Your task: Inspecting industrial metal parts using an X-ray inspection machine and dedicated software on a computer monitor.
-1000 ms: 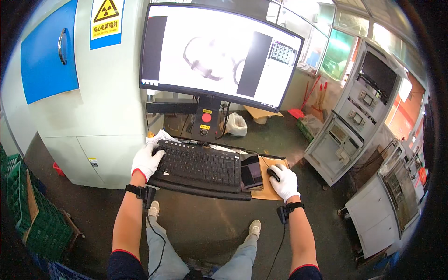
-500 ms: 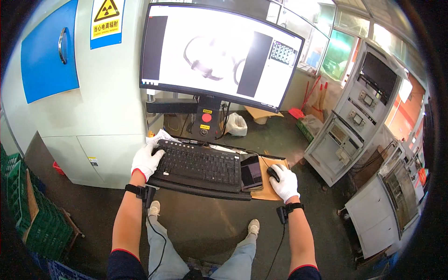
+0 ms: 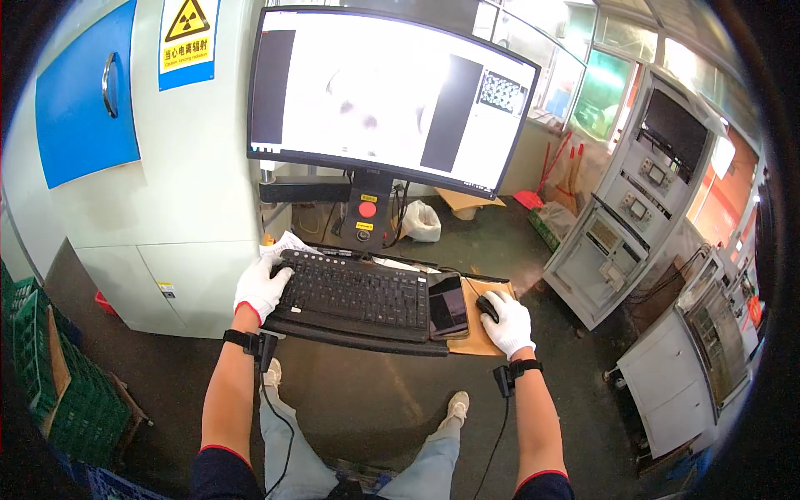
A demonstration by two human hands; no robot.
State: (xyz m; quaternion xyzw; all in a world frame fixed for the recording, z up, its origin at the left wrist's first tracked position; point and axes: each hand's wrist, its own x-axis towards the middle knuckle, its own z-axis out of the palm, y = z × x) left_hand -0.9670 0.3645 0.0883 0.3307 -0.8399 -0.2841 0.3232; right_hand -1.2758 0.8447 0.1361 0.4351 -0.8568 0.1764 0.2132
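My left hand [image 3: 260, 288], in a white knit glove, rests on the left end of a black keyboard [image 3: 354, 293]. Its fingers lie over the keys there and grip nothing. On a tan board [image 3: 472, 337] at the right, my right hand [image 3: 508, 323], gloved alike, is closed over a black computer mouse [image 3: 488, 309]. A dark flat phone-like device [image 3: 447, 306] lies between keyboard and mouse. Above them stands a monitor [image 3: 392, 87], its bright picture showing faint, blurred grey shapes and a small inset of dark and light patches.
A pale cabinet [image 3: 187, 192] with a blue door [image 3: 87, 100] stands left. Below the monitor sits a red button [image 3: 367, 209]. Green crates [image 3: 83, 408] are stacked at lower left. Rightward are a grey instrument rack [image 3: 625, 208] and a white cabinet [image 3: 667, 383]. A white bag [image 3: 422, 222] lies behind the keyboard.
On the monitor, the dark curved shapes have given way to fainter, blurred spots. Both hands have stayed where they were.
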